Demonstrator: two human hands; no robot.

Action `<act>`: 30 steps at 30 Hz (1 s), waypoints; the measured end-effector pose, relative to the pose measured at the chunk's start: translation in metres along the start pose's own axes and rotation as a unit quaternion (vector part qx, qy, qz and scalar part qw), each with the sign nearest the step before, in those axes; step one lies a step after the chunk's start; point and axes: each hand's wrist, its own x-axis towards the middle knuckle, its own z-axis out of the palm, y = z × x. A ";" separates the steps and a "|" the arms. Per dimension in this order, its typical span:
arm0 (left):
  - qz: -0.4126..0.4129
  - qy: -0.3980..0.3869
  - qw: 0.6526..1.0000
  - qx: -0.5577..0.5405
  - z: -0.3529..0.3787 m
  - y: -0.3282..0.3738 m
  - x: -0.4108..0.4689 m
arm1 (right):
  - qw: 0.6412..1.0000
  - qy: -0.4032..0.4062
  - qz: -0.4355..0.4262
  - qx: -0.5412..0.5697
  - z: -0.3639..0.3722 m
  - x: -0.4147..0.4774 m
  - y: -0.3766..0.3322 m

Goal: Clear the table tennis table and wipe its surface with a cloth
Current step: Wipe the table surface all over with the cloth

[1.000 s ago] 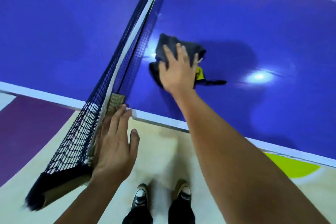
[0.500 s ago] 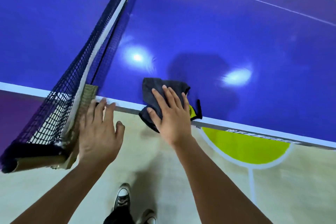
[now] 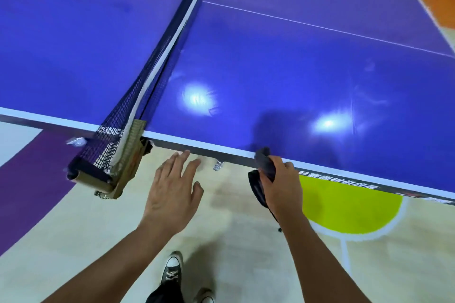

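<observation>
Well, the right hand (image 3: 283, 186) gripped the bunched cloth (image 3: 265, 163), seemingly at the bench (image 3: 270, 56) edge — better spread flat before wiping; the left hand (image 3: 172, 194) hovered open, empty.

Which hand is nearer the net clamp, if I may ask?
Left. The left hand hovers just right of the net clamp; the right hand grips the cloth farther right.
</observation>
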 end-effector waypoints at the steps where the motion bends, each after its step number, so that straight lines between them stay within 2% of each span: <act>1: 0.000 0.006 1.000 0.002 -0.011 0.003 -0.006 | 1.000 0.003 0.005 0.027 -0.003 -0.016 -0.006; 6: 0.007 0.032 0.999 0.014 -0.062 0.011 -0.038 | 0.994 -0.001 -0.011 0.107 -0.020 -0.070 -0.048; 13: -0.007 0.088 0.996 -0.015 -0.121 -0.013 -0.061 | 0.979 0.020 -0.075 0.188 -0.047 -0.091 -0.140; 20: -0.025 0.147 0.989 -0.015 -0.181 -0.085 -0.064 | 0.957 0.036 -0.158 0.241 -0.054 -0.093 -0.247; 30: -0.025 0.101 0.995 -0.003 -0.238 -0.236 -0.070 | 0.956 0.018 -0.159 0.244 0.013 -0.119 -0.423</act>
